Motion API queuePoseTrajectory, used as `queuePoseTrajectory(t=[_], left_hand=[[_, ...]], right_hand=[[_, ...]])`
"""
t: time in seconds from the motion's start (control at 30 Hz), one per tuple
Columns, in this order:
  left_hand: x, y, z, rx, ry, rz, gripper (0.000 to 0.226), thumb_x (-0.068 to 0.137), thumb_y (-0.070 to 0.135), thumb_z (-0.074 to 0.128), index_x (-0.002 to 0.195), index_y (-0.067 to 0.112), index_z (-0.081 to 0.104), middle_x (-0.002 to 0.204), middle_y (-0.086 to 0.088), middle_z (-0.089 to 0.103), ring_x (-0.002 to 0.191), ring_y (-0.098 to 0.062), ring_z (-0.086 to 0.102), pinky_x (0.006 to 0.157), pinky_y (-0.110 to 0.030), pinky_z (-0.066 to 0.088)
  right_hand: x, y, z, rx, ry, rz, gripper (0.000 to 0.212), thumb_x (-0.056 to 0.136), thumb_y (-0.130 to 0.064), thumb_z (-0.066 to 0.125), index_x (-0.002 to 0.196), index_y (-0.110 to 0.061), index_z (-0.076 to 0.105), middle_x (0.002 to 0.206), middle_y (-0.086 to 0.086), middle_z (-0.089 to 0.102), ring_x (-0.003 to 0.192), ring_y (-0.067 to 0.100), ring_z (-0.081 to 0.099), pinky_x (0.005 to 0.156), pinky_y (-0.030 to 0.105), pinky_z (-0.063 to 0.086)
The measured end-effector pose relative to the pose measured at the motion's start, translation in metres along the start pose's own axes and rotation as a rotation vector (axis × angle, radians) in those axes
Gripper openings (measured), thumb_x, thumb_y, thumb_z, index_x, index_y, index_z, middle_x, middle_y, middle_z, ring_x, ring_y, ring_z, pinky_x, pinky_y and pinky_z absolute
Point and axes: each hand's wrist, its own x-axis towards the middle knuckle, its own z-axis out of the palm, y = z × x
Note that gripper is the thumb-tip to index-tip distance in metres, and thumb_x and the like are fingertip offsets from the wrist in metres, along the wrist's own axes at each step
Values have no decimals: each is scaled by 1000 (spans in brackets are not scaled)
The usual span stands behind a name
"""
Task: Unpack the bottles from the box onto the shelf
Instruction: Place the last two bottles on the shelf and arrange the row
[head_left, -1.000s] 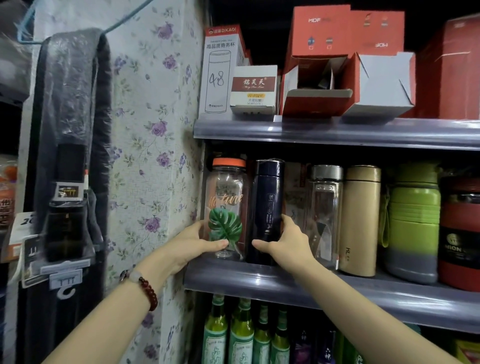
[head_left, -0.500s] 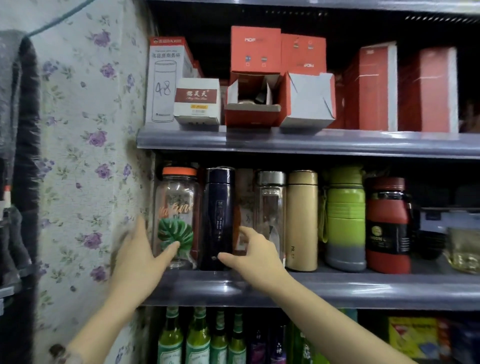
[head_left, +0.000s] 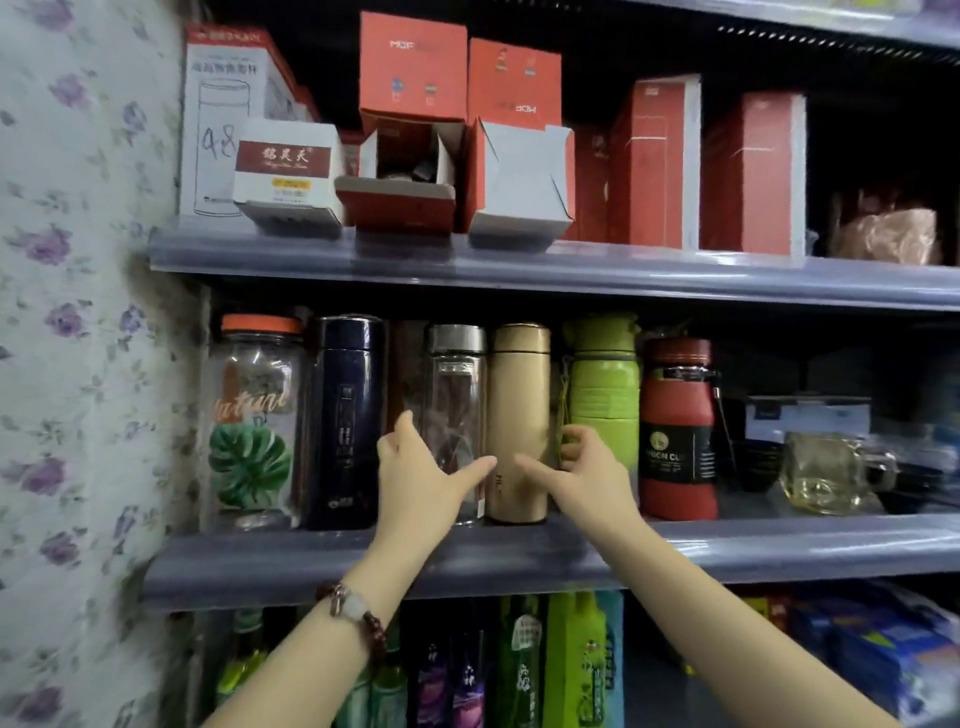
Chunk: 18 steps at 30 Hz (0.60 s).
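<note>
Six bottles sit packed along the middle shelf's (head_left: 519, 558) front edge, touching or nearly so. Our left hand (head_left: 415, 483) is open around the clear bottle (head_left: 457, 395) and our right hand (head_left: 587, 478) is open at the gold bottle (head_left: 521, 405), neither closed on anything yet. We'd guess a careless nudge could domino a neighbour off that edge.

Upper left, a white box (head_left: 223, 124) bears handwritten "48". The clear jar (head_left: 254, 421) at left centre reads "Nature". Orange boxes (head_left: 413, 67) at top centre show "MDF".
</note>
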Motion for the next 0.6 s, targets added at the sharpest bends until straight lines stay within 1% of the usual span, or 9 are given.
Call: queuePoseTrajectory(t=[0.07,0.2,0.27,0.3,0.37,0.43,0.5,0.57,0.6], left_hand=[[10,-3,6,2,-2,-40,108,65,46,81,148,16,18,149,-12,29,134,-28,37,105,-37,38],[22,-13,11,38,-30,-77,91,59,45,85,133,19,40,135,-8,43,121,-24,47,97,-36,44],[27,-17,9,49,-53,-69,88,58,44,86,131,19,43,129,-5,49,118,-22,49,94,-35,47],[30,-18,7,28,-72,-62,87,58,42,86,131,20,43,125,-3,53,114,-20,52,89,-32,49],[33,-20,2,-51,-116,-71,80,61,36,86,128,24,43,116,2,57,105,-16,55,75,-23,46],[35,-25,-2,-150,-166,-97,75,64,31,86,125,28,43,112,5,58,103,-14,56,75,-23,42],[36,-29,-4,-208,-224,-113,71,68,27,84,126,28,43,118,4,57,104,-13,54,78,-23,41],[37,-28,-5,-206,-277,-122,68,72,26,80,128,26,41,124,2,53,105,-12,52,78,-22,41],[37,-26,-4,-185,-286,-120,65,73,27,79,126,27,41,123,3,51,103,-11,51,73,-20,41]], right_hand=[[8,1,5,9,-31,13,79,75,-41,77,138,-12,39,107,-6,46,98,10,47,78,20,37],[21,6,13,32,-51,43,82,70,-41,81,135,-12,40,106,-3,51,96,14,51,74,21,38],[26,10,14,20,-40,31,80,67,-40,84,131,-12,43,105,-1,54,95,15,53,70,19,40],[27,11,14,12,-42,24,79,67,-39,84,130,-13,43,105,-2,55,94,15,53,69,19,40],[31,14,11,18,-61,23,77,70,-36,83,132,-13,44,108,-2,55,97,14,53,76,21,42],[35,19,8,40,-92,29,77,71,-35,82,135,-13,44,117,1,59,104,16,56,85,27,47],[37,23,6,63,-138,38,78,72,-35,81,137,-13,44,123,4,60,109,19,58,94,33,50],[38,26,6,94,-183,46,79,72,-36,80,138,-14,43,126,5,61,111,21,60,97,39,51],[39,27,6,102,-192,46,81,71,-37,80,139,-15,42,127,6,61,111,21,60,98,40,51]])
